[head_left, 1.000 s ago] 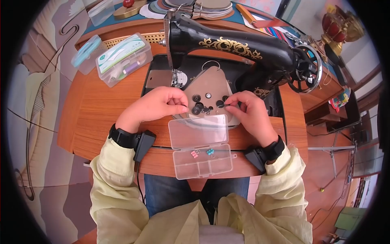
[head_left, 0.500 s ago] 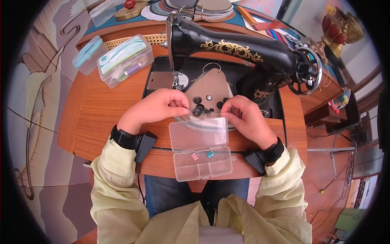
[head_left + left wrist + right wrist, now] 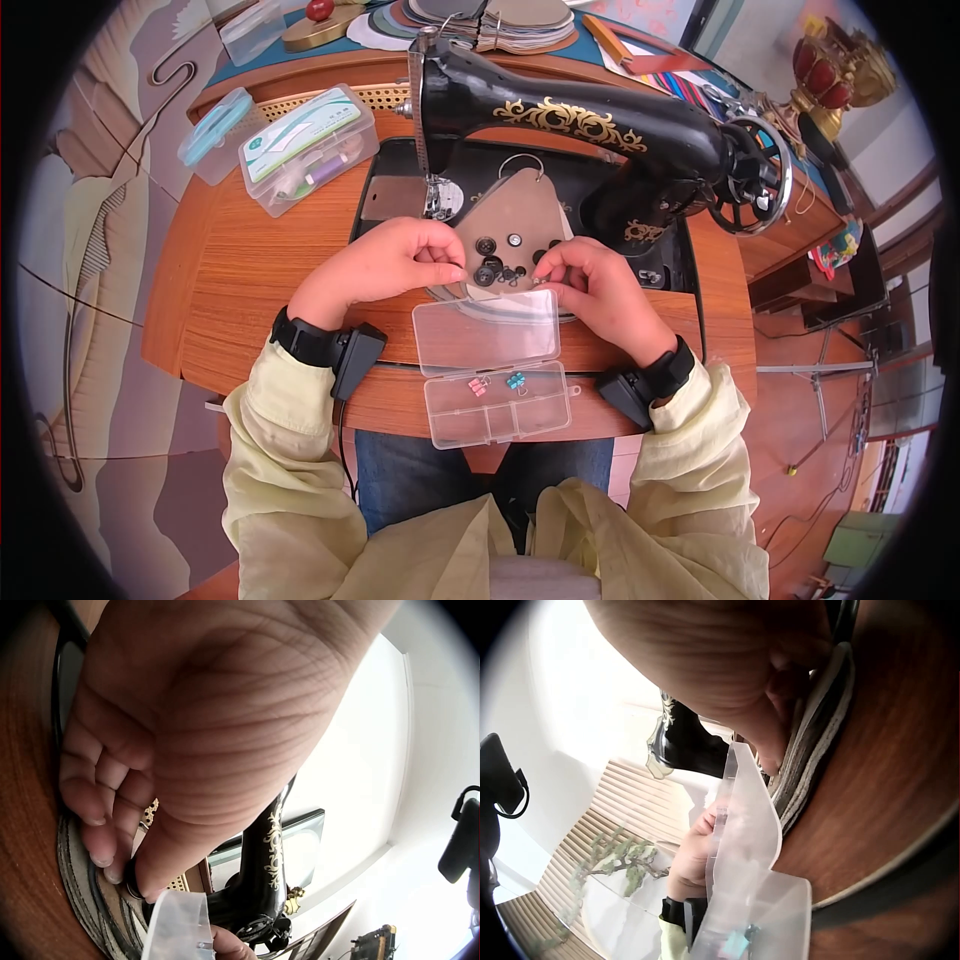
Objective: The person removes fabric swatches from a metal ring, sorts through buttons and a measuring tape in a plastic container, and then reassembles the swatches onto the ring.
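My left hand [image 3: 405,262] pinches a dark round button [image 3: 133,879] between thumb and fingertips, at the left edge of the stack of beige swatches [image 3: 515,205]. My right hand [image 3: 598,290] is at the stack's right side, thumb and index finger closing on a small metallic piece [image 3: 538,282] whose kind is too small to tell. Between the hands lie several black buttons [image 3: 486,245], small dark wire-handled pieces [image 3: 511,275] and a silvery round button [image 3: 515,240]. In front, a clear compartment box [image 3: 500,415] stands with its lid [image 3: 487,335] folded back, holding pink [image 3: 478,386] and blue clips [image 3: 516,381].
A black sewing machine [image 3: 590,110] with gold ornament rises behind the swatches on the wooden table [image 3: 250,280]. Clear plastic cases [image 3: 310,150] stand at the back left. More ring-bound swatches [image 3: 530,25] lie on the rear surface.
My right hand has come away from the black buttons at the right, moving toward me and slightly left to the small metallic piece. The left hand stays almost where it was.
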The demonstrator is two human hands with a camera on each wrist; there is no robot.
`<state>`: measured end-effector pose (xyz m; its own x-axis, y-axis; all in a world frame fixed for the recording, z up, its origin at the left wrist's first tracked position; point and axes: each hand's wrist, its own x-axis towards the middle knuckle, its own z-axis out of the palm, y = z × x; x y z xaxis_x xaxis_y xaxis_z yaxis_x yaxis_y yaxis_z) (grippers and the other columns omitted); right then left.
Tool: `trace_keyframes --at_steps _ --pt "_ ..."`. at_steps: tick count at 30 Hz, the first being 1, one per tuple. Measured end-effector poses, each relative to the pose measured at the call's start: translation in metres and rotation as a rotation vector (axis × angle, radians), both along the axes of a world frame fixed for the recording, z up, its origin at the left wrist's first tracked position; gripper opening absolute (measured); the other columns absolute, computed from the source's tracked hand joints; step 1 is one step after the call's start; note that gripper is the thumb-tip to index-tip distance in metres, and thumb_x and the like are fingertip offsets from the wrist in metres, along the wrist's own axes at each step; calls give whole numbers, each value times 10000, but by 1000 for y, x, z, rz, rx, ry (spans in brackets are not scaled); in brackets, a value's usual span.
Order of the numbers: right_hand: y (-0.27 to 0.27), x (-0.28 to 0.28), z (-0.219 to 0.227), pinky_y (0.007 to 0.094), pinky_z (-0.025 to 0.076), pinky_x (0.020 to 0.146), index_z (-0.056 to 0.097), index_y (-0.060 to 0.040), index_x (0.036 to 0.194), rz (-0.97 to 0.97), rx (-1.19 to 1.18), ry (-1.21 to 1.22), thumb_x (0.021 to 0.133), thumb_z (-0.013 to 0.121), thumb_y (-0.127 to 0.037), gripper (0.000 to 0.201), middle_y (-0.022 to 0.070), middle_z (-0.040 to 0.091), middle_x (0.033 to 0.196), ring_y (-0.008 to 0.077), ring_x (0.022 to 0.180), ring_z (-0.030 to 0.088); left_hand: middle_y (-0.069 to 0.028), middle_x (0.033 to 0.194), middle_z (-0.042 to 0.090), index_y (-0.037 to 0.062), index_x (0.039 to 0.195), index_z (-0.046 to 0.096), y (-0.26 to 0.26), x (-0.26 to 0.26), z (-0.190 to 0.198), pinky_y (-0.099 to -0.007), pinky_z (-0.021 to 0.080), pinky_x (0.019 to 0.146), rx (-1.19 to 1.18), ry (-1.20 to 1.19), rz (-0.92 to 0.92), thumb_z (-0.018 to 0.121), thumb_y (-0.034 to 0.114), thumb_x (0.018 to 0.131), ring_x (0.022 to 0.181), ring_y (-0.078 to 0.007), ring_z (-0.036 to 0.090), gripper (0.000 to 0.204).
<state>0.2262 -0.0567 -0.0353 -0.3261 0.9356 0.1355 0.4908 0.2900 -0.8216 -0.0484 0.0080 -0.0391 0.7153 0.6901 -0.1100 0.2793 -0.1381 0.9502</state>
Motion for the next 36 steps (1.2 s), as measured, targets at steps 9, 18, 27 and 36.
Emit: trace_keyframes --at_steps 9,18,27,36 --pt "0 3 -2 211 399 545 640 -31 874 -48 41 66 770 735 -10 143 -11 562 768 44 588 440 24 770 642 48 921 644 0 0 1 -236 447 670 16 12 2 673 113 877 708 -66 548 84" --pt "-12 -4 16 169 349 553 660 -49 861 -28 16 561 774 757 -7 137 -55 577 749 11 588 411 30 775 635 41 920 642 -2 0 3 -233 444 682 -3 -9 3 662 95 881 723 -62 544 69" --pt "-29 -13 31 235 422 561 708 -36 839 436 -58 182 755 778 -21 110 39 669 811 118 733 599 40 778 623 39 923 640 0 0 1 -225 438 672 6 1 -9 660 95 886 714 -53 530 71" --pt "-25 -16 20 282 473 623 708 -38 861 411 133 269 792 740 -42 76 68 675 835 171 713 594 36 805 628 30 937 636 0 1 3 -212 455 695 -26 23 -3 654 80 892 745 -43 549 70"
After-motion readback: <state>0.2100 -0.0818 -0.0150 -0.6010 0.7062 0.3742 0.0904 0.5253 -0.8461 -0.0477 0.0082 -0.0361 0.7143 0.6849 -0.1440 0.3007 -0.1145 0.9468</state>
